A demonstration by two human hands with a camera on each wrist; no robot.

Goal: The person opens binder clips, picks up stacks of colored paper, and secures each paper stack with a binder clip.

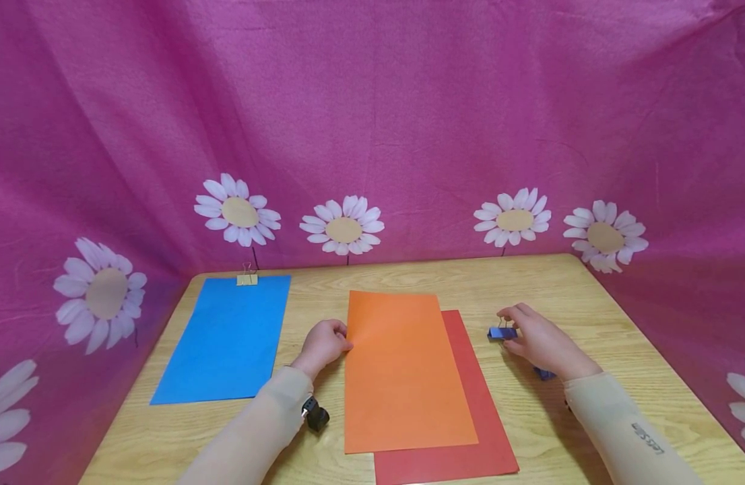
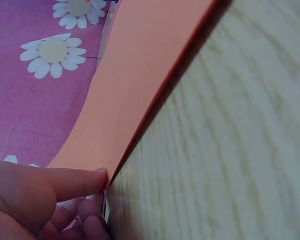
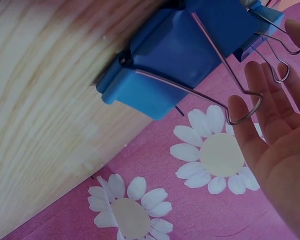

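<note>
My left hand [image 1: 324, 347] pinches the left edge of an orange sheet [image 1: 403, 370] between thumb and fingers. That edge is lifted a little off the table in the left wrist view. Beneath the orange sheet lies a red sheet [image 1: 490, 431], sticking out at the right and front. To the right, my right hand [image 1: 542, 340] has thumb and fingers on the wire handles of a blue binder clip [image 1: 502, 333]. A second blue binder clip [image 1: 544, 374] rests on the table under the right wrist and looms large [image 3: 165, 55] in the right wrist view.
A blue sheet [image 1: 227, 343] lies at the left of the wooden table [image 1: 324, 465], with a gold binder clip [image 1: 247, 279] on its far edge. A pink cloth with daisies [image 1: 409, 135] hangs behind the table and along both sides.
</note>
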